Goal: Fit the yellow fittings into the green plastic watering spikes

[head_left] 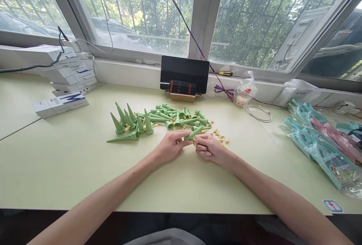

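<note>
My left hand (169, 146) and my right hand (210, 148) meet over the pale green table (70, 162), both closed on one green cone spike (194, 133) that points up and to the right. A small yellow piece shows at the spike's wide end by my right fingers. Behind the hands lies a pile of green spikes (172, 116). To the left, several spikes stand upright (132, 123) and one lies flat (123, 138). Small yellow pieces (220, 136) are scattered just right of my hands.
A black tablet (184, 74) leans at the window sill. White boxes (63, 86) are stacked at the back left. Plastic bags (245, 91) and a white cable (258, 112) sit at the right rear. Teal and pink packaged items (325, 143) lie at the far right.
</note>
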The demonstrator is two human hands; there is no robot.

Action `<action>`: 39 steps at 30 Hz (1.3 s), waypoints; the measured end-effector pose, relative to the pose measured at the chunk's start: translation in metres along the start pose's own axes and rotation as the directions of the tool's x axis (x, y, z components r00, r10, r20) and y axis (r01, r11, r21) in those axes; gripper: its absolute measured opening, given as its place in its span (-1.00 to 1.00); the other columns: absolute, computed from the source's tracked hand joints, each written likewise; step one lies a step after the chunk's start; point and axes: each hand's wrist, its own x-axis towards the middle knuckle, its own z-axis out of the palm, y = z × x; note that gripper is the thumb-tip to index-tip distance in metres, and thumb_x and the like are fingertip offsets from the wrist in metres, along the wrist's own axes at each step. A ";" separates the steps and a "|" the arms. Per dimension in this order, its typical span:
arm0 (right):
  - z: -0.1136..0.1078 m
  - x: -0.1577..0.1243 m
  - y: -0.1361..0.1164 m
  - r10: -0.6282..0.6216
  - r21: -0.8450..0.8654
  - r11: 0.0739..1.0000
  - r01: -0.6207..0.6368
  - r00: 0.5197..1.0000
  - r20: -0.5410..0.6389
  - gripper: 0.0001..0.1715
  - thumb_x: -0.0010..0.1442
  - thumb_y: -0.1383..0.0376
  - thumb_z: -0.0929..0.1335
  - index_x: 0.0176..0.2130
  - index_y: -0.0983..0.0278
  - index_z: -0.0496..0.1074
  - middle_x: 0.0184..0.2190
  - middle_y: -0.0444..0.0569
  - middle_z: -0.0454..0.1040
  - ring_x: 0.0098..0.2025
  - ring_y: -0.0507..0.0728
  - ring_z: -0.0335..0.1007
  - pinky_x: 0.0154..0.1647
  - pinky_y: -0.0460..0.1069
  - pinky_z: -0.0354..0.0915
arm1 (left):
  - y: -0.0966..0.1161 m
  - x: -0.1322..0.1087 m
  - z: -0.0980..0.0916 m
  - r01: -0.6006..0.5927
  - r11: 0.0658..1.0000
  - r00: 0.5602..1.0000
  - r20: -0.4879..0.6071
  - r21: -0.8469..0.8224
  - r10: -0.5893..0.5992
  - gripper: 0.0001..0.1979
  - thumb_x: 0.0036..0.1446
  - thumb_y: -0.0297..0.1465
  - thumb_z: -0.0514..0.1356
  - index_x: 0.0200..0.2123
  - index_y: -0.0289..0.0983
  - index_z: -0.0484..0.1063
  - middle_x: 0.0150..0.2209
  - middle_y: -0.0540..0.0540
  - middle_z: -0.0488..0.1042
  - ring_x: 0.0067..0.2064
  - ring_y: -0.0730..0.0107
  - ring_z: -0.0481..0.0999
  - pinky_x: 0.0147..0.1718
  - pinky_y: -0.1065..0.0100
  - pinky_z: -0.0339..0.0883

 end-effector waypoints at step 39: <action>0.011 -0.001 0.009 -0.228 -0.429 0.886 0.173 0.971 -0.079 -0.56 0.31 0.05 0.26 -0.46 0.29 0.28 -0.68 -0.27 0.13 -0.74 -0.08 0.08 -0.75 -0.16 -0.06 | 0.000 -0.002 -0.002 0.056 0.997 0.997 0.047 0.053 -0.059 -0.56 0.29 -0.22 0.02 -0.54 -0.35 0.40 -0.72 0.09 0.15 -0.66 0.59 0.14 -0.64 0.48 -0.02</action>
